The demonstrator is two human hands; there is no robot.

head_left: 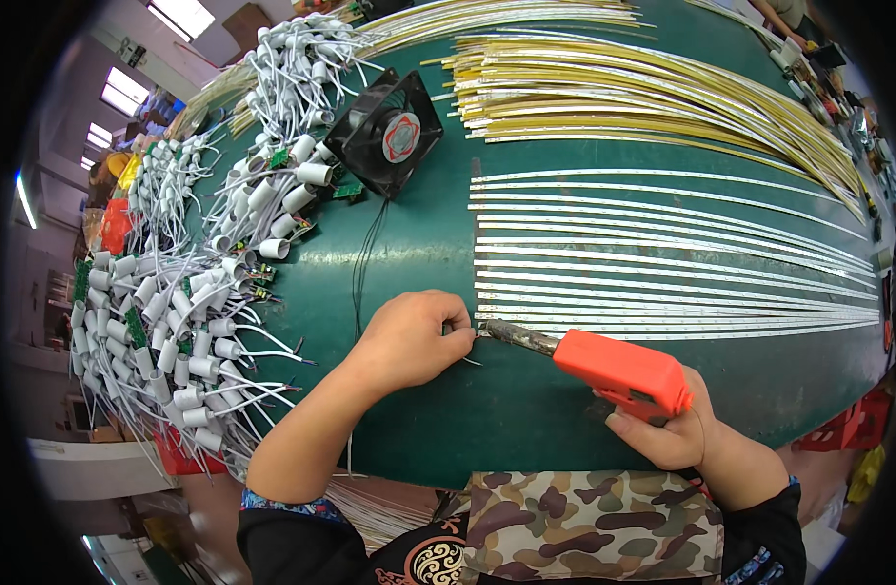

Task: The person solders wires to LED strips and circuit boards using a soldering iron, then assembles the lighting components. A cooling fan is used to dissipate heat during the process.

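My right hand [670, 437] grips a red soldering gun [618, 370] from below and behind. Its dark metal tip points left and meets the left end of the nearest white LED strip [584, 331]. Just left of that tip, my left hand [414, 336] is closed in a pinch at the strip's end. A thin white wire [472, 363] pokes out under the thumb; the fingertips hide most of it. Beyond the gun, several more white LED strips [653, 244] lie side by side, their left ends lined up.
White lamp caps with wires and small green circuit boards [165, 331] pile up on the left. A black fan [387, 136] stands behind my left hand, its cable running toward me. Bundled yellow and white strips [623, 97] lie at the back of the green table [409, 244].
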